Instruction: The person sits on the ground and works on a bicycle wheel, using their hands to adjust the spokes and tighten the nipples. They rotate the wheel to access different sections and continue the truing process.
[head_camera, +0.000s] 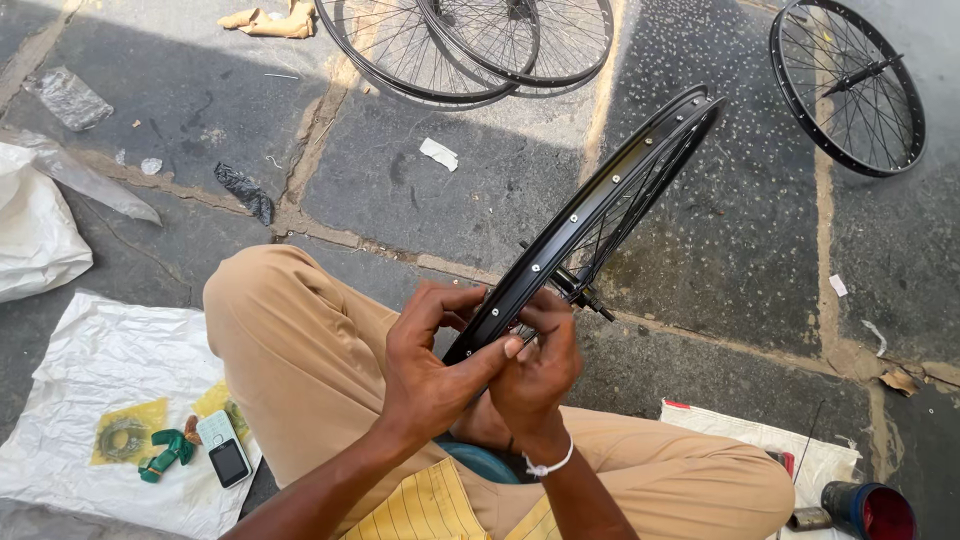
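Left hand (430, 375) and right hand (535, 375), fingers curled, grip the upright black wheel rim (590, 215).

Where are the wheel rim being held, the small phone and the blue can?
wheel rim (590, 215): head view, on the rim's black inner channel.
small phone (224, 450): head view, middle of its body, on the white sheet.
blue can (868, 508): head view, on its rim, lower right.
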